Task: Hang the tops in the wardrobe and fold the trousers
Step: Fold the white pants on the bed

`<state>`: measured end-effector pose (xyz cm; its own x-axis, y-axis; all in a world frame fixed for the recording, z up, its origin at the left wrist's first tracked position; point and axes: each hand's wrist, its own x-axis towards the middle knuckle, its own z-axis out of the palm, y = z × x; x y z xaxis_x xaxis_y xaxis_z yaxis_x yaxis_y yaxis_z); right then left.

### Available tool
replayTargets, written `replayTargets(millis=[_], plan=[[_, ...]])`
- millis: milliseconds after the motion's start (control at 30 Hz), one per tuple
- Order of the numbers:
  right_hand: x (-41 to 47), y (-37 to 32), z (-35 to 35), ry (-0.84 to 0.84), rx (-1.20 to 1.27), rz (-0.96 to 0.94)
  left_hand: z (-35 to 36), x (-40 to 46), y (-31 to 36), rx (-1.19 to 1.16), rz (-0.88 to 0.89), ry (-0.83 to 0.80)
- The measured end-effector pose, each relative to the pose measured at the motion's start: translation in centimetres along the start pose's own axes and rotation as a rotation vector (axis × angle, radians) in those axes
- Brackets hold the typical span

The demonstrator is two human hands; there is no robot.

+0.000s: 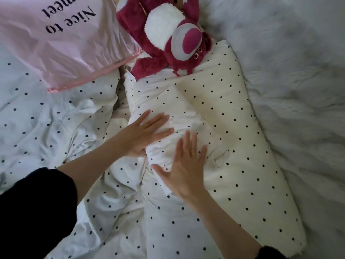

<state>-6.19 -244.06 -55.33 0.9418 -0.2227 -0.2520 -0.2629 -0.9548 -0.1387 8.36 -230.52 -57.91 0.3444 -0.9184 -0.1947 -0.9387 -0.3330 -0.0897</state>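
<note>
Both our hands flat, fingers straight: left hand (143, 134) & right hand (183, 165) press the white folded garment (168, 128), mid-bed on dotted duvet (233, 146), plush bear (168, 38) at 12 o'clock.

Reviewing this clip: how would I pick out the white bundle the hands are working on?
Start at the pink plush bear at the top of the bed. Below its head lies a long cream dotted pillow. Against that pillow's left edge sits the white folded cloth, with the left hand and right hand flat on it; unlike the bedding around it, it is mostly plain white.
</note>
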Motion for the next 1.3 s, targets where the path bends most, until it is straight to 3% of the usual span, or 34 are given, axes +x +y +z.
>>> replayTargets(millis=[167,333,500,767,967,1067,1300], plan=[[-0.4,-1.5,2.6,-0.065,-0.065,0.083,1.4,-0.7,0.1,-0.043,-0.028,-0.040],[0.3,1.8,1.6,-0.083,-0.154,-0.024,0.4,-0.8,1.2,-0.075,-0.047,0.000],[-1.2,5.9,-0.7,-0.038,-0.182,-0.081,-1.2,0.2,6.1,-0.085,-0.188,0.074],[-3.3,4.8,0.2,-0.016,-0.167,0.015,-1.8,-1.0,9.7,-0.070,-0.376,0.221],[-7.9,3.8,1.1,0.033,-0.197,-0.156,0.1,-6.7,15.1,-0.082,-0.467,0.231],[-10.0,4.6,1.7,0.024,-0.210,-0.270,0.9,-9.1,17.3,-0.073,-0.413,0.181],[-9.7,4.8,2.4,-0.012,-0.265,-0.282,2.6,-8.9,17.3,-0.034,-0.430,0.186]])
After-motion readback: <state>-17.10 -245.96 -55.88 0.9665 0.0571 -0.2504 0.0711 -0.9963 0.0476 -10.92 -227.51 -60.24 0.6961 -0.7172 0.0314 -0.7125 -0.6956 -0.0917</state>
